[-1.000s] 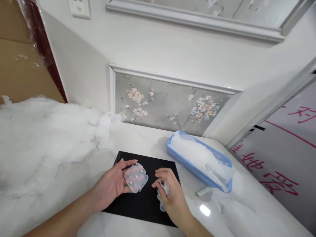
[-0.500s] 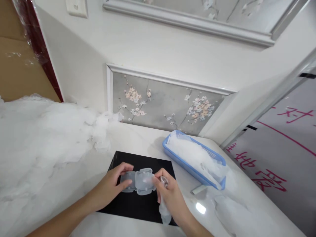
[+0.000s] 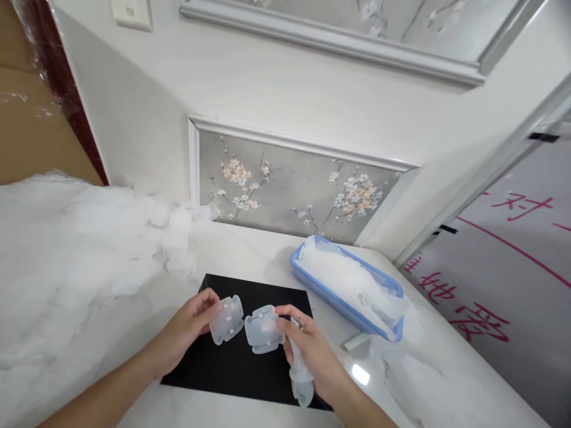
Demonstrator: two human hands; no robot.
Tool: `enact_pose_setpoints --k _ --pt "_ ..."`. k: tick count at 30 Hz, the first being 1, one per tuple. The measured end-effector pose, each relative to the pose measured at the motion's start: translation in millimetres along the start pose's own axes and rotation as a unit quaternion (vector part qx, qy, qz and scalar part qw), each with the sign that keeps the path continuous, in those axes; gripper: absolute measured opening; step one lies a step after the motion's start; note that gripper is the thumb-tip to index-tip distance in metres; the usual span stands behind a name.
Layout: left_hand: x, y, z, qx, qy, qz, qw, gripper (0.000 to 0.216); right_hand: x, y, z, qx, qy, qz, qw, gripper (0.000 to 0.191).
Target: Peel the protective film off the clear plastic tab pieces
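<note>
**Left piece [image 3: 227, 321] has swung clear of the right piece [image 3: 263, 330]**

The two seemed to meet half a second ago; now I see a narrow gap between them. My left hand [image 3: 190, 324] pinches the left piece by its outer edge, leaving the inner edge free. My right hand [image 3: 314, 356] pinches the right piece between thumb and finger, with more translucent pieces [image 3: 301, 377] hanging below the palm, their long axis running towards me. Both squarish pieces sit above the black board [image 3: 241, 374], the right one slightly lower, the left tilted; each is nearest its own hand.
</note>
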State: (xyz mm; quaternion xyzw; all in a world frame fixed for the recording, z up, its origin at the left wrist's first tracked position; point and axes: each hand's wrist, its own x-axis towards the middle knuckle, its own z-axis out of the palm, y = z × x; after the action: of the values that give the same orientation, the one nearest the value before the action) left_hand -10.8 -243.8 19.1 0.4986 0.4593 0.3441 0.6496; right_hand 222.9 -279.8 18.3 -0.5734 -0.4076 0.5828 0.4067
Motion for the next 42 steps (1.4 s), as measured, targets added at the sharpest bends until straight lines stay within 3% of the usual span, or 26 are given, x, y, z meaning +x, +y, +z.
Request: enact_pose_setpoints --k 4,7,11,13,17,19,20,22,25,27,29,33,37,42 --pt "-4 0 6 -0.185 -0.067 -0.07 0.978 0.027 3 1 -3 0.006 0.029 -0.036 0.999 0.039" --pt "-5 1 10 -0.232 -0.08 -0.093 0.965 0.022 1 -2 -4 -0.052 0.066 -0.075 0.994 0.04" --pt "-8 3 11 -0.259 -0.084 -0.097 0.957 0.026 -3 1 -4 -0.176 0.068 -0.152 0.97 0.023" --pt "-10 4 11 -0.264 -0.098 -0.091 0.955 0.027 -4 8 -3 -0.247 0.051 -0.219 0.942 0.016" --pt "-13 6 14 -0.261 -0.139 -0.075 0.952 0.031 -4 22 4 -0.369 -0.019 -0.378 0.849 0.038" --pt "-14 6 15 -0.253 -0.159 -0.071 0.952 0.034 -5 22 8 -0.38 -0.037 -0.401 0.832 0.035" --pt "-15 6 16 -0.246 -0.165 -0.072 0.952 0.036 -6 21 10 -0.367 -0.041 -0.394 0.841 0.03" --pt "-15 6 15 -0.201 -0.154 -0.068 0.965 0.04 -8 15 12 -0.307 -0.035 -0.334 0.891 0.018" --pt "-10 4 8 -0.005 -0.078 -0.002 0.997 0.042 -10 4 14 -0.163 -0.003 -0.17 0.972 0.028" --pt "-5 2 0 0.123 -0.018 0.043 0.991 0.036 -10 -2 13 -0.072 -0.008 -0.093 0.993 0.035" --pt "0 -2 -5 0.151 -0.002 0.054 0.987 0.025 -9 -5 12 -0.011 -0.034 -0.053 0.998 0.039" --pt "3 -6 -3 0.094 -0.052 0.041 0.993 0.023 -7 -3 8 0.045 -0.066 -0.006 0.997 0.037" --pt "-1 -4 4 0.11 -0.084 0.048 0.989 0.02 -3 1 3 0.081 -0.088 0.007 0.993 0.035" --pt "0 -3 4 0.116 -0.083 0.052 0.988 0.02 -3 3 7 0.108 -0.086 0.014 0.99 0.033"
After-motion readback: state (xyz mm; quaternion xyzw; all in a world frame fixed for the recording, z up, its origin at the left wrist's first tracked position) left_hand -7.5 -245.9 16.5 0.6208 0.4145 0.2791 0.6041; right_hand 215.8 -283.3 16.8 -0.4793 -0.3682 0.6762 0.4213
